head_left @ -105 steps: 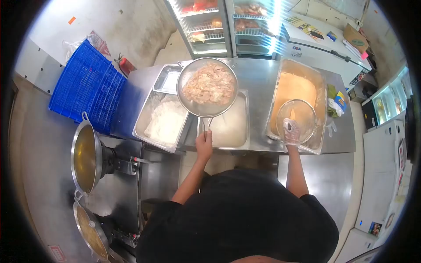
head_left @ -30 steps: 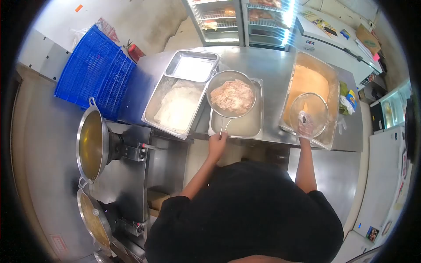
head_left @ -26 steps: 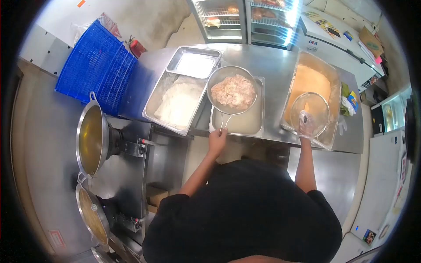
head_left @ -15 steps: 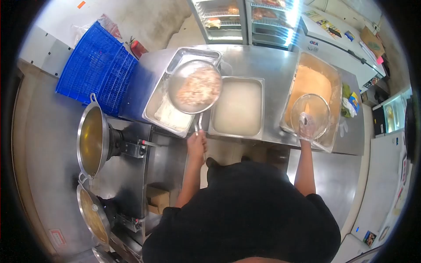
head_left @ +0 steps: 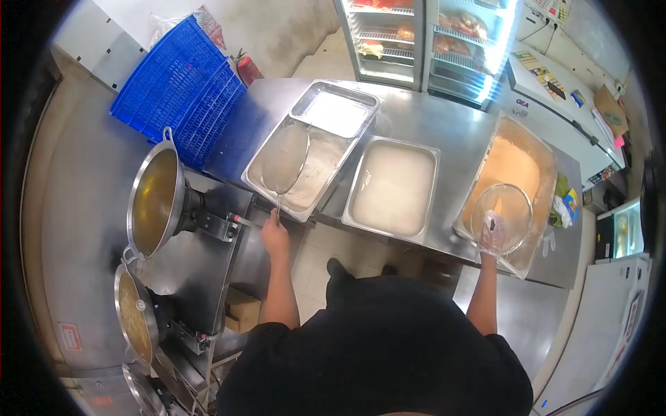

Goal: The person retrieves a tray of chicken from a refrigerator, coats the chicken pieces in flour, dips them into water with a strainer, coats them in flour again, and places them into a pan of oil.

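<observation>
My left hand [head_left: 275,236] is closed on the handle of a round mesh strainer [head_left: 285,158], tilted over the metal tray of white flour [head_left: 320,170]. No meat pieces can be made out in the strainer. My right hand [head_left: 492,234], in a clear glove, is closed by the rim of a second strainer [head_left: 512,208] over the tray of orange powder [head_left: 511,166]. Between the two lies a tray of cloudy whitish liquid [head_left: 392,187]. A small shiny tray [head_left: 334,111] sits across the far end of the flour tray.
Two large pans, one with yellow oil [head_left: 155,201] and one with paler contents [head_left: 134,315], stand on burners at left. Blue crates [head_left: 177,90] lean beyond them. A lit glass-door fridge [head_left: 388,45] and white chest freezer [head_left: 555,104] stand behind the steel table [head_left: 444,125].
The left strainer has moved from above the liquid tray to above the flour and is now tipped, its meat gone from view. My right hand holds much the same place. The view has shifted.
</observation>
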Tool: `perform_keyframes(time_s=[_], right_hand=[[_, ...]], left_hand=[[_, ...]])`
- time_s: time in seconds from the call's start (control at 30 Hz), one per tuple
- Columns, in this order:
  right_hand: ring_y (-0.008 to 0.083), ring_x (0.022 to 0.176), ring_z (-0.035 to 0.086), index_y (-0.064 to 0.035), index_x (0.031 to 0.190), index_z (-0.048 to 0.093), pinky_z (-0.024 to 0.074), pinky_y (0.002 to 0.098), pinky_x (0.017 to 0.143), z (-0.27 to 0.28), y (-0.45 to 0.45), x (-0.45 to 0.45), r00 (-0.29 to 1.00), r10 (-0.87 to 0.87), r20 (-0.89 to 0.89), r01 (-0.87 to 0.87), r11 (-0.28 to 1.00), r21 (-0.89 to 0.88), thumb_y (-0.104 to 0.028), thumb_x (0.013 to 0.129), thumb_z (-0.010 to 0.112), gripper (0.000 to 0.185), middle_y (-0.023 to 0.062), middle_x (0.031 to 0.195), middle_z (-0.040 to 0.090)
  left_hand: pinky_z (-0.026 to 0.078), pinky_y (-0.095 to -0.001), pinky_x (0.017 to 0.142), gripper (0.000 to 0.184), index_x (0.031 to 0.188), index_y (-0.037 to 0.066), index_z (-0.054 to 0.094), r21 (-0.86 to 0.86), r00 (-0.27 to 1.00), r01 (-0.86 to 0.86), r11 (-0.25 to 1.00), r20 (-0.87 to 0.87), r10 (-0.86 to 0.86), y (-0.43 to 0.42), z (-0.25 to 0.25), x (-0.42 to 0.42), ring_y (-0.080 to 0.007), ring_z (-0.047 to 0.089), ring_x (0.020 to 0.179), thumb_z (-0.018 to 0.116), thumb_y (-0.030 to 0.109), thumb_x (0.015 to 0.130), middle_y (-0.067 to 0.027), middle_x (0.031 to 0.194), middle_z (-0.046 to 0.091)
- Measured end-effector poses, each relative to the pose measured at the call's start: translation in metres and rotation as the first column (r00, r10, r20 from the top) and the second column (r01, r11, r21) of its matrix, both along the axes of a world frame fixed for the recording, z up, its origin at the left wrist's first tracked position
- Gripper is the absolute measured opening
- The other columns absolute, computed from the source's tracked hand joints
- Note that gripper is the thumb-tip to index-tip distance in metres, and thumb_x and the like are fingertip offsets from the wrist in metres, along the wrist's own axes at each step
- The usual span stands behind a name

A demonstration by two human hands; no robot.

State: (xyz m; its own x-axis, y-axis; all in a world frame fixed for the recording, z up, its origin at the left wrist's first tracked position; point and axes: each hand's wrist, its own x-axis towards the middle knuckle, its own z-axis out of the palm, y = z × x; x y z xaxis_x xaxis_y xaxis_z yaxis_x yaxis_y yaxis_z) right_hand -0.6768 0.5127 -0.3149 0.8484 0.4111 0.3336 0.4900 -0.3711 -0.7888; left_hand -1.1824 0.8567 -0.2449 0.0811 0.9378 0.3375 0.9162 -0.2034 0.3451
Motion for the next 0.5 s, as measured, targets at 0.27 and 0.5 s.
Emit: perform_keyframes(time_s=[0.27,0.5], right_hand=[[0.0235,0.093,0.066,-0.0040,0.106,0.068,0.0503,0.0348,0.085,-0.010,-0.001,0.006,0.986,-0.001,0.167,0.010,0.998,-0.057,-0.004,0.081,0.067,0.025,0.0111,0.098,0.068],[0.0258,0.098,0.066,-0.0049,0.110,0.067,0.0500,0.0364,0.088,-0.007,0.000,0.004,1.000,-0.021,-0.001,0.021,0.997,-0.068,-0.007,0.081,0.069,0.029,0.0130,0.102,0.068]], left_hand=[[0.050,-0.0439,0.072,0.033,0.125,0.001,0.064,0.075,0.973,0.061,0.995,0.219,-0.077,-0.003,0.026,0.020,-0.0360,0.065,0.083,0.058,0.008,0.093,-0.0225,0.091,0.067],[0.046,-0.0328,0.061,0.026,0.105,-0.002,0.072,-0.186,0.812,0.292,0.938,0.566,-0.141,-0.067,0.058,0.095,-0.0104,0.055,0.064,0.060,0.020,0.097,-0.0097,0.068,0.062]])
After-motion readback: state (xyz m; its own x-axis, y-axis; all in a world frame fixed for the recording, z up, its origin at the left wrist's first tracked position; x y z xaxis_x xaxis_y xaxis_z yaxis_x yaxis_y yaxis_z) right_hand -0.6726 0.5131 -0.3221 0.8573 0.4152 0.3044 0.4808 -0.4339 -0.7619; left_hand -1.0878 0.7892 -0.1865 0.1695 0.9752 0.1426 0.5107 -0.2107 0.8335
